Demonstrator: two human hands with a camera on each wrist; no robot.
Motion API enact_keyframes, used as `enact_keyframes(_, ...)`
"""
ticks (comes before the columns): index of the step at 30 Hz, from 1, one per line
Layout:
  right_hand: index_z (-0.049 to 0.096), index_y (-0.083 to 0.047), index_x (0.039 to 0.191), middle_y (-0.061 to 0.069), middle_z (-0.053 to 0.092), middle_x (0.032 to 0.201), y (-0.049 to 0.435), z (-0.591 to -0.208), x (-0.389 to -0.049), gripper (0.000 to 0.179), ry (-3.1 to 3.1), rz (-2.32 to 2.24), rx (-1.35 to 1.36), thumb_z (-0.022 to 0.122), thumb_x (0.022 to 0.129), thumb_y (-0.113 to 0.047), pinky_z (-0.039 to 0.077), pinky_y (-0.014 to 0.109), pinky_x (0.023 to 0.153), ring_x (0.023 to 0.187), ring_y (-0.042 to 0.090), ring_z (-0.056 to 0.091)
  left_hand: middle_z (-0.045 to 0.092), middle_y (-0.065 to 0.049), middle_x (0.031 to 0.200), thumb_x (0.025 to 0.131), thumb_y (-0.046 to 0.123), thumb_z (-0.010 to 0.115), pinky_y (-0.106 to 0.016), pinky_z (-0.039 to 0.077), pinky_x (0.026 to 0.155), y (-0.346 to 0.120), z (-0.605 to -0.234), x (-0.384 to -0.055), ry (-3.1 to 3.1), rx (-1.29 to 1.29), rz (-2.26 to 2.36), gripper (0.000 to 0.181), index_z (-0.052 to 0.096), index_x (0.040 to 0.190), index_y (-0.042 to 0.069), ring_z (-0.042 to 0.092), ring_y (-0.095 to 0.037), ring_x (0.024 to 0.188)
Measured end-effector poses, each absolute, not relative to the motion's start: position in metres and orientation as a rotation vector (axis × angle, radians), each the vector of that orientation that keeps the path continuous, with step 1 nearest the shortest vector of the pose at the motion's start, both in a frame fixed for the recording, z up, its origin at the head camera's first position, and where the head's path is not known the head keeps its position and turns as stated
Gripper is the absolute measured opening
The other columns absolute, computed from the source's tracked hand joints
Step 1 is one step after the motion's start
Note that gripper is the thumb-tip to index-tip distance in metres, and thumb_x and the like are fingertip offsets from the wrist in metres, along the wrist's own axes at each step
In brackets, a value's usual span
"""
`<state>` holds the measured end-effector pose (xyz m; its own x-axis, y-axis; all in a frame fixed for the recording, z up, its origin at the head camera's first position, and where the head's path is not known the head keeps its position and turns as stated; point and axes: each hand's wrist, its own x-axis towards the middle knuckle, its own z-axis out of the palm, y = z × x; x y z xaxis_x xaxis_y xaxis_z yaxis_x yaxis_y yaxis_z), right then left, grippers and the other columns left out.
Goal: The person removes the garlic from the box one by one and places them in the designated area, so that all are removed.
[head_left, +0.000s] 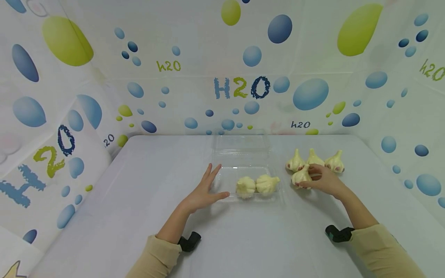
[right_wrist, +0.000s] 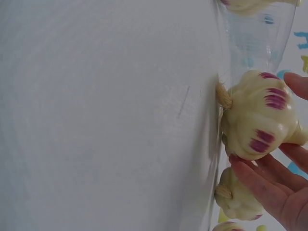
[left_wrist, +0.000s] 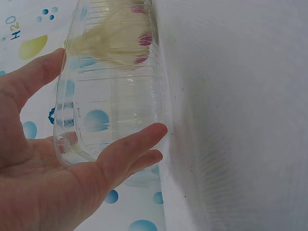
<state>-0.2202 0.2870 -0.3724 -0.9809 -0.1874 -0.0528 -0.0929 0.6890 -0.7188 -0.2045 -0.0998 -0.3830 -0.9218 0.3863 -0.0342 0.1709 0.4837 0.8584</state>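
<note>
Nearest the camera, at the lower left, is a beige sleeve point(head_left: 153, 256). Its left hand point(head_left: 201, 196) is spread, fingers extended, about the left end of a clear plastic container point(head_left: 226, 179) on the white bench point(head_left: 156, 170), whose lid point(head_left: 241, 143) lies folded back behind. Two garlic bulbs point(head_left: 245, 187) sit side by side in the container's right part. Just right of the container, the right hand point(head_left: 326, 180) pinches another bulb point(head_left: 299, 178) between thumb and fingers, in front of three loose bulbs point(head_left: 335, 163) grouped on the bench.
</note>
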Motion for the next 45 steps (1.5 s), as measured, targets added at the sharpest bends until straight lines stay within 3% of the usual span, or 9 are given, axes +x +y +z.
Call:
enact_keyframes(11,0.035,0.007,0.135,0.030,0.039,0.130,0.289,-0.365,-0.218,0.074,2.780,-1.226,-0.199,0.071,0.080,-0.028,0.044,0.050,0.086,0.111,0.044,0.047,-0.012,-0.007,0.152,0.082,0.026,0.069,-0.060,0.018,0.101,-0.100,-0.382,-0.204,2.512,0.481,1.414,0.089,0.010,0.148,0.027,0.002,-0.034,0.137)
enact_keyframes(32,0.035,0.004,0.136,0.029,0.049,0.124,0.297,-0.360,-0.219,0.072,2.887,-1.273,-0.244,0.070,0.082,-0.029,0.040,0.056,0.087,0.113,0.046,0.046,-0.012,-0.005,0.152,0.082,0.027,0.070,-0.061,0.017,0.101,-0.099,-0.383,-0.205,2.511,0.464,1.411,0.089,0.010,0.148,0.029,0.003,-0.034,0.137)
enact_keyframes(36,0.034,0.004,0.137,0.029,0.046,0.127,0.297,-0.355,-0.218,0.073,2.895,-1.311,-0.250,0.070,0.082,-0.028,0.046,0.048,0.084,0.112,0.044,0.048,-0.013,-0.005,0.152,0.082,0.027,0.070,-0.061,0.017,0.101,-0.099,-0.383,-0.205,2.511,0.462,1.410,0.089,0.010,0.148,0.029,0.003,-0.034,0.137)
enact_keyframes(39,0.033,0.003,0.137,0.029,0.045,0.128,0.297,-0.352,-0.216,0.072,2.884,-1.348,-0.242,0.069,0.083,-0.027,0.050,0.033,0.079,0.112,0.043,0.048,-0.013,-0.006,0.152,0.082,0.028,0.070,-0.061,0.017,0.101,-0.100,-0.383,-0.204,2.509,0.460,1.411,0.089,0.010,0.148,0.029,0.003,-0.035,0.137)
enact_keyframes(42,0.034,0.002,0.137,0.029,0.046,0.127,0.296,-0.349,-0.214,0.070,2.882,-1.382,-0.235,0.068,0.083,-0.026,0.048,0.018,0.074,0.112,0.043,0.048,-0.013,-0.006,0.152,0.081,0.029,0.070,-0.061,0.017,0.101,-0.100,-0.383,-0.205,2.508,0.457,1.409,0.089,0.010,0.148,0.029,0.003,-0.035,0.137)
enact_keyframes(45,0.034,0.001,0.138,0.028,0.046,0.128,0.296,-0.347,-0.213,0.069,2.891,-1.394,-0.223,0.068,0.084,-0.026,0.044,0.012,0.071,0.112,0.043,0.048,-0.013,-0.006,0.152,0.081,0.029,0.070,-0.061,0.017,0.101,-0.100,-0.383,-0.205,2.510,0.458,1.407,0.089,0.011,0.148,0.028,0.003,-0.035,0.137)
